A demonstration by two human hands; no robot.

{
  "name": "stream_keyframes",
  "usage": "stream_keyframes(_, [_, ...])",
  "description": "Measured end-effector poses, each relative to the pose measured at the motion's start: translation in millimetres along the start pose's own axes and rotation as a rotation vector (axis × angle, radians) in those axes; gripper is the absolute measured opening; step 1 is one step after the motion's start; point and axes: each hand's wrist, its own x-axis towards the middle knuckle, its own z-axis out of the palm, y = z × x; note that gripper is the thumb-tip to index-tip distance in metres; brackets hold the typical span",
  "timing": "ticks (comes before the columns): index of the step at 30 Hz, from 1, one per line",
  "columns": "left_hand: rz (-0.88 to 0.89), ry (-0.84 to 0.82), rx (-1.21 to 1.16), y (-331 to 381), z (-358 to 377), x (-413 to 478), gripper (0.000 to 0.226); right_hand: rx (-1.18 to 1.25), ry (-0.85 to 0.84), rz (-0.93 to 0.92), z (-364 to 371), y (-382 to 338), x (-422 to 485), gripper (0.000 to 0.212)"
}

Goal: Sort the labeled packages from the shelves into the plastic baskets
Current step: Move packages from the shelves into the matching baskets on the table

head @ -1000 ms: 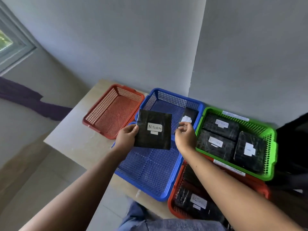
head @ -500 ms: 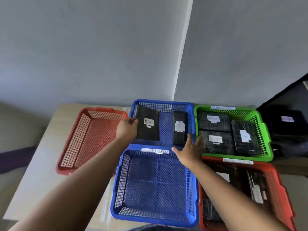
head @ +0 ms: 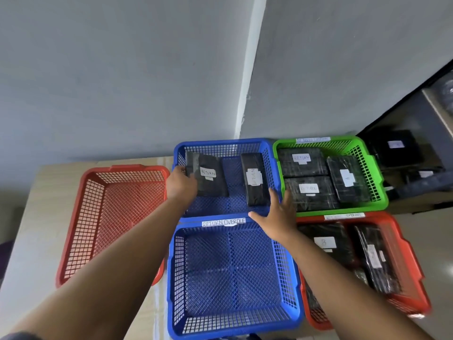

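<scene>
The left hand [head: 181, 185] has its fingers clamped on the left edge of a black package labeled RETURN [head: 211, 178], inside the far blue basket [head: 220, 144] beside another black package [head: 255, 182]. The right hand [head: 279, 218] hovers over that basket's near rim, fingers spread apart.

soft even daylight, wide-angle edge distortion

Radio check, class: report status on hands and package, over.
Left hand grips package in far blue basket. Right hand open, hovering. Second package alongside, apart.
</scene>
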Motion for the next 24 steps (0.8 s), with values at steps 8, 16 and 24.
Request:
stream_keyframes(8, [0.032, -0.203, 0.131, -1.9, 18.4, -8.5, 0.115, 0.0, -0.044, 0.0, 0.6, -0.1, 3.5, 0.109])
stream_keyframes(16, [0.083, -0.224, 0.411, -12.0, 34.0, -10.6, 0.091, -0.007, -0.05, -0.026, 0.1, 4.0, 3.1, 0.105])
stream_keyframes(24, [0.493, -0.201, 0.853, -4.2, 48.6, -6.4, 0.105, -0.007, -0.044, -0.051, 1.6, 6.9, 3.6, 0.103])
